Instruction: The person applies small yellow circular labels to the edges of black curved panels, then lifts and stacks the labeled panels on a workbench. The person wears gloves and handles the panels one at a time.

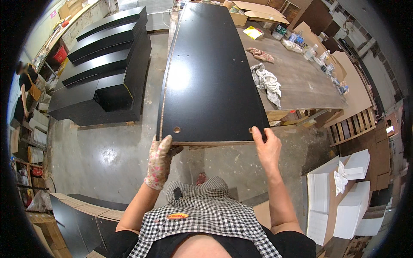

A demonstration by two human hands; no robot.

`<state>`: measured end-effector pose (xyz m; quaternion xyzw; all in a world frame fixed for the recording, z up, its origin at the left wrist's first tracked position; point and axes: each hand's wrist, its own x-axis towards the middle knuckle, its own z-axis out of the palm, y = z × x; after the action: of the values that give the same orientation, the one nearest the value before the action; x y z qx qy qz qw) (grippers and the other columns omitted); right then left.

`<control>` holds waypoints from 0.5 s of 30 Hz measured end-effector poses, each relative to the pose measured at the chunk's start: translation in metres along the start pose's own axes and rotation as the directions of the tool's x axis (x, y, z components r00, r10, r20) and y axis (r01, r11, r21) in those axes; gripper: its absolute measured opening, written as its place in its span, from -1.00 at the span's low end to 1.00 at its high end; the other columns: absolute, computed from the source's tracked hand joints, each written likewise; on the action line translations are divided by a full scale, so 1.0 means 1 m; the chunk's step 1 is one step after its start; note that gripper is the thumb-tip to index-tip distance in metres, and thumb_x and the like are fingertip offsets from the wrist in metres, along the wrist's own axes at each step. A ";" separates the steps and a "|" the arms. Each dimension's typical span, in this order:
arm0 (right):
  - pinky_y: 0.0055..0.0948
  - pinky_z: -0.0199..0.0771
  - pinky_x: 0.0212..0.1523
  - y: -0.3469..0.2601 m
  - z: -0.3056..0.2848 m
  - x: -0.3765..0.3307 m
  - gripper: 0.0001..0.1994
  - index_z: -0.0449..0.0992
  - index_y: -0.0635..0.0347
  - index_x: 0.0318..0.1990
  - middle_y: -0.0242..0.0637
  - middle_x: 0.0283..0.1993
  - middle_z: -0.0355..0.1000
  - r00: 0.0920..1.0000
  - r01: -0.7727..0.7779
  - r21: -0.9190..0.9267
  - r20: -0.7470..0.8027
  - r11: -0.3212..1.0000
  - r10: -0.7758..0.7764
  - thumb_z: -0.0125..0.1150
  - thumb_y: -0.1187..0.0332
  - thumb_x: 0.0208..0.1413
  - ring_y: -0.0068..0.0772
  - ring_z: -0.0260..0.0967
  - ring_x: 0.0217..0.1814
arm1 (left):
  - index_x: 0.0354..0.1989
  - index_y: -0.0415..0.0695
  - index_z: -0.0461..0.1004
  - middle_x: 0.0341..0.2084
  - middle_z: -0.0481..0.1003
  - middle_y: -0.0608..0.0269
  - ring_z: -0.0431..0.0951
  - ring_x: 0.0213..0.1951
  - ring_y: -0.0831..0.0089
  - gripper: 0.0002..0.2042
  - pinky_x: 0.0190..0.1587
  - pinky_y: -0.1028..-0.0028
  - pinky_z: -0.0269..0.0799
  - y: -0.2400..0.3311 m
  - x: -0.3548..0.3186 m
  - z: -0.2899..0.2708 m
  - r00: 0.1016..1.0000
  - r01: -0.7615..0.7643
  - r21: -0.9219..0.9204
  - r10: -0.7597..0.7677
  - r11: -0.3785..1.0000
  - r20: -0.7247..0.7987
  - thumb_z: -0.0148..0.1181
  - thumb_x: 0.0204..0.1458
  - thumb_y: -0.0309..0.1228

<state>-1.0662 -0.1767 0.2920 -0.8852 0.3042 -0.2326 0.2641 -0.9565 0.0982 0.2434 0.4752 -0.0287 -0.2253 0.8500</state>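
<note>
A long black panel [206,86] stretches away from me, with a round hole near each front corner and a groove along its left side. My left hand [159,161], in a floral glove, is closed on its near left corner, fingertips on the top. My bare right hand [267,148] grips the near right corner, thumb beside the right hole and fingers along the edge. Layered brown edges show beneath the panel's front. A crumpled rag [266,84] and a loose glove [260,55] lie on the worktable [305,92] to the right.
Black panels [103,64] are stacked at the far left, more boards [81,219] at the near left. Several bottles [310,52] line the worktable's far side. White boards [350,206] stand at the lower right. Another person [30,86] is at the left edge. Concrete floor [107,163] surrounds me.
</note>
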 end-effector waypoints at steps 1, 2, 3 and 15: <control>-0.11 0.31 -0.42 -0.004 0.002 -0.007 -0.46 0.36 0.37 -0.49 0.10 -0.54 0.37 1.000 0.021 -0.015 0.014 1.000 -0.021 0.13 -0.07 0.11 0.14 0.35 -0.48 | -0.28 -0.21 0.43 -0.31 0.52 0.09 0.57 -0.26 0.31 -0.72 -0.10 0.27 0.51 0.002 -0.003 -0.004 0.997 -0.058 -0.018 0.057 0.998 -0.059 0.11 0.14 -0.20; -0.11 0.32 -0.42 -0.008 0.003 -0.014 -0.46 0.36 0.38 -0.48 0.11 -0.52 0.39 0.999 0.025 -0.048 0.035 0.999 -0.024 0.13 -0.06 0.12 0.15 0.37 -0.47 | -0.25 -0.20 0.42 -0.31 0.52 0.09 0.57 -0.27 0.30 -0.72 -0.10 0.26 0.51 0.005 -0.003 -0.010 0.995 -0.051 0.034 0.054 0.998 -0.086 0.11 0.13 -0.20; -0.11 0.35 -0.41 -0.011 0.004 -0.021 -0.45 0.39 0.42 -0.44 0.13 -0.49 0.41 0.997 0.007 -0.015 0.075 1.000 -0.006 0.13 -0.06 0.11 0.14 0.40 -0.44 | -0.23 -0.20 0.42 -0.30 0.52 0.09 0.57 -0.28 0.29 -0.72 -0.10 0.26 0.51 0.011 -0.003 -0.017 0.994 -0.074 0.060 0.078 0.995 -0.071 0.11 0.13 -0.19; -0.49 0.46 -0.38 0.036 -0.007 0.102 -0.74 0.51 0.33 -0.27 -0.25 -0.39 0.55 0.944 0.047 0.566 0.245 0.823 -0.223 0.07 0.26 0.22 -0.51 0.48 -0.41 | 0.02 -0.04 0.34 -0.11 0.39 0.21 0.37 0.03 0.20 -0.52 0.15 0.02 0.26 -0.024 -0.041 0.036 0.967 -0.111 -0.419 0.000 0.901 -0.256 0.16 0.06 0.03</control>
<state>-1.0131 -0.2707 0.3015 -0.8153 0.1160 -0.1915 0.5339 -1.0117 0.0756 0.2499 0.2999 0.1153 -0.1401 0.9366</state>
